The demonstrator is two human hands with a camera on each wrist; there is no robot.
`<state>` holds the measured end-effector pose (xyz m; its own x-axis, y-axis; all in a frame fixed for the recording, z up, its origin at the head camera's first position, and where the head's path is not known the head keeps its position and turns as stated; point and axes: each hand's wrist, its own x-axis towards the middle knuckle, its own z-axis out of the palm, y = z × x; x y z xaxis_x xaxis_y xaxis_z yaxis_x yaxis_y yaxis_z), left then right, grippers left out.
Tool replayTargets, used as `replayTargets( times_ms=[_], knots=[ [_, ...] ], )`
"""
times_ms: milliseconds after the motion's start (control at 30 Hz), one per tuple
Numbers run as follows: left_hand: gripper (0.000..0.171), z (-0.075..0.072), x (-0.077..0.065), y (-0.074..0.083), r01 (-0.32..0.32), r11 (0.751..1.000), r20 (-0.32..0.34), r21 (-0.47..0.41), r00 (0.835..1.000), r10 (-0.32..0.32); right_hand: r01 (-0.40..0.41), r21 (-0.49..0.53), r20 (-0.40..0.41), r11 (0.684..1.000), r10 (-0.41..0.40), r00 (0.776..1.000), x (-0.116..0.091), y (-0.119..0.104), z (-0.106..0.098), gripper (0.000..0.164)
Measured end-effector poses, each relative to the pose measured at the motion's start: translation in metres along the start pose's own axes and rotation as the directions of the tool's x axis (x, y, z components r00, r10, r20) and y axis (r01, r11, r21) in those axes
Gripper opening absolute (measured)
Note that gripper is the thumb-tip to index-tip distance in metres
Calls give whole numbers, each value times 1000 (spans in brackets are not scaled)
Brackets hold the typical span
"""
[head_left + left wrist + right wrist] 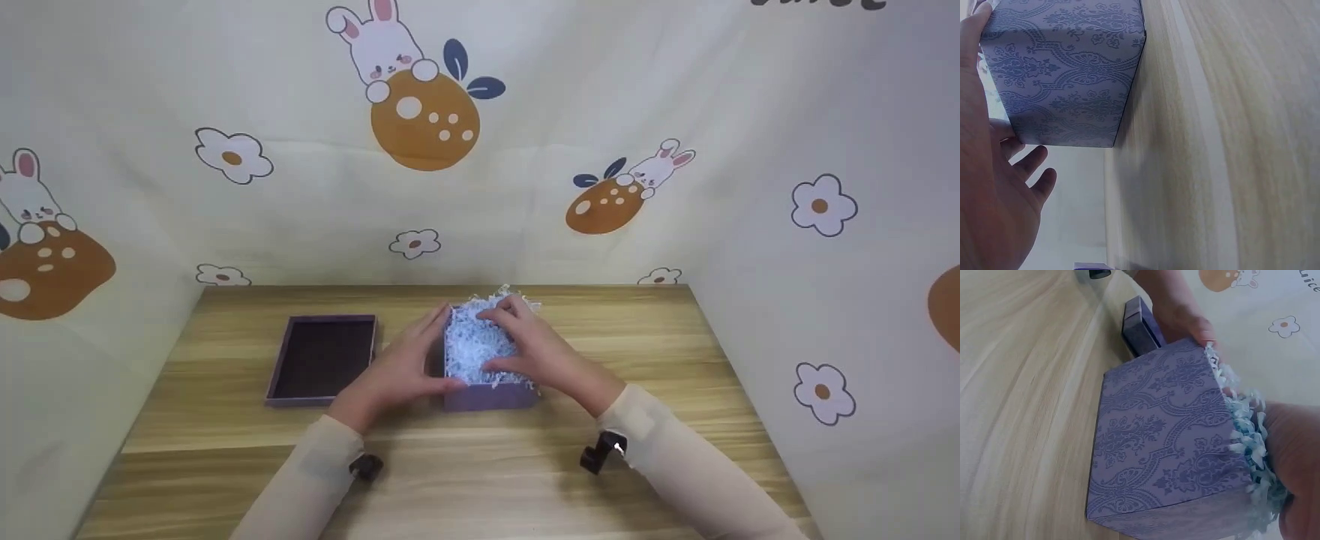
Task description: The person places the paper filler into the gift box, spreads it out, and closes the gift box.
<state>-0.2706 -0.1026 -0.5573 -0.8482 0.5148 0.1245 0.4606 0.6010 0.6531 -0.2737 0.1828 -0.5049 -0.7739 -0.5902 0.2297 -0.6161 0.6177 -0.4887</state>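
Note:
A purple box (491, 397) with an embossed damask pattern is filled with pale blue shredded paper (476, 345), some spilling over its rim. My left hand (405, 367) holds the box from the left, thumb at the near corner and fingers at the far corner. In the left wrist view, the left hand's fingers (1033, 163) reach past the box's far edge. Over the right part of the box is my right hand (536, 341), its spread thumb and bent fingers touching the paper. The right wrist view shows this hand close against the shreds (1252, 444), its fingertips hidden.
Left of the box, a shallow purple lid (322, 356) lies on the wooden table (600, 330) with its dark inside facing up. Cream fabric walls (525, 202) printed with rabbits and flowers enclose the table's back and sides.

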Motion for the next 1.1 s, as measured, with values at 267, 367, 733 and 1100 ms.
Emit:
replayTargets(
  times_ms=[267,367,733,1100],
  knots=[
    [133,0,1,0,15,1000,5,0,1000,-15,-183,-119,179,976,202,963,18,-12,9,84],
    [133,0,1,0,16,1000,6,-7,1000,-16,-192,-154,215,969,223,951,24,-15,11,86],
    [135,0,1,-1,17,1000,12,-13,1000,-17,-194,-175,278,965,238,931,29,-17,8,82],
    [133,0,1,-3,9,1000,7,-26,1000,-9,-173,159,192,972,141,971,25,-15,-6,63]
  ],
)
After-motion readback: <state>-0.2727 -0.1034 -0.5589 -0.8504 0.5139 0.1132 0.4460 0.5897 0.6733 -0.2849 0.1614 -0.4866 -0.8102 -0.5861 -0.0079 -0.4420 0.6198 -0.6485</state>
